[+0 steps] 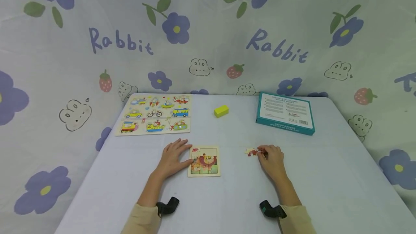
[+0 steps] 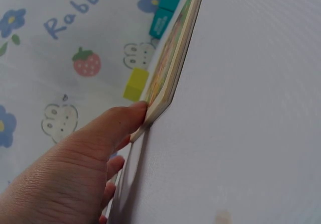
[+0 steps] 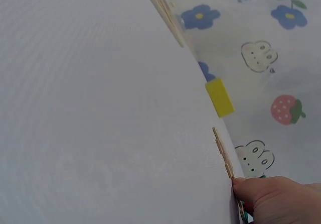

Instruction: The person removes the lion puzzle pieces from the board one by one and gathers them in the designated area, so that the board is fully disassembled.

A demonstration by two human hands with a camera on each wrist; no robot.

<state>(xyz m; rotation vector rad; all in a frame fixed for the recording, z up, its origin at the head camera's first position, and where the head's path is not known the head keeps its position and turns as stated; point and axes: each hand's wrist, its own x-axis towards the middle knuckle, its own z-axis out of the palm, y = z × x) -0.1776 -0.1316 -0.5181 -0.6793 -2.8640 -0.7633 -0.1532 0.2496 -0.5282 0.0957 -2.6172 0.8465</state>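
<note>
The lower-centre jigsaw point(image 1: 205, 162) looks part-filled; your outstretched left hand point(image 1: 172, 157) touches it, your right hand point(image 1: 272, 160) pinches unplaced pieces point(image 1: 251, 152).

I count two hands point(image 1: 173, 159) point(image 1: 272, 159), two wrist cameras point(image 1: 169, 206) point(image 1: 272, 209), one framed puzzle point(image 1: 211, 151), one vehicle board point(image 1: 155, 119), one yellow block point(image 1: 221, 111), one teal box point(image 1: 286, 113); loose puzzle pieces point(image 1: 251, 152): number unclear.

The puzzle tray point(image 1: 219, 161) looks like matt wood, the backdrop point(image 1: 208, 42) creased cloth, the box point(image 1: 284, 111) smooth card.
</note>
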